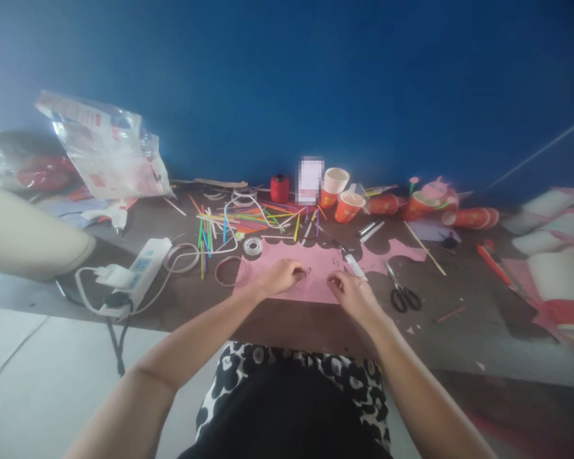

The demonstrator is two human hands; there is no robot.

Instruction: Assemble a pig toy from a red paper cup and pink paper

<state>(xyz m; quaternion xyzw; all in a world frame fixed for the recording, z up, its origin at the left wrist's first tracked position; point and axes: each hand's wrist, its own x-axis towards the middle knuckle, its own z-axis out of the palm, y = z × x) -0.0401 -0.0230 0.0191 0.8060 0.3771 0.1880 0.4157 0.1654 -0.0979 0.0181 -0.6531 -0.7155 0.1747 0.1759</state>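
My left hand is closed in a pinch above a pink paper sheet with scalloped cut-outs along its far edge. A small thin dark loop sticks out from its fingertips; its material is too small to tell. To the right, my right hand is also pinched over the sheet, and whatever lies between its fingertips is hidden. A utility knife lies just beyond the right hand. Black-handled scissors rest to its right. A roll of tape sits at the sheet's far left corner.
Colourful straws lie scattered behind the sheet. Red paper cups stand near the blue wall. A power strip with cables and a glue gun are at left. White rolls and a red cutter lie at right.
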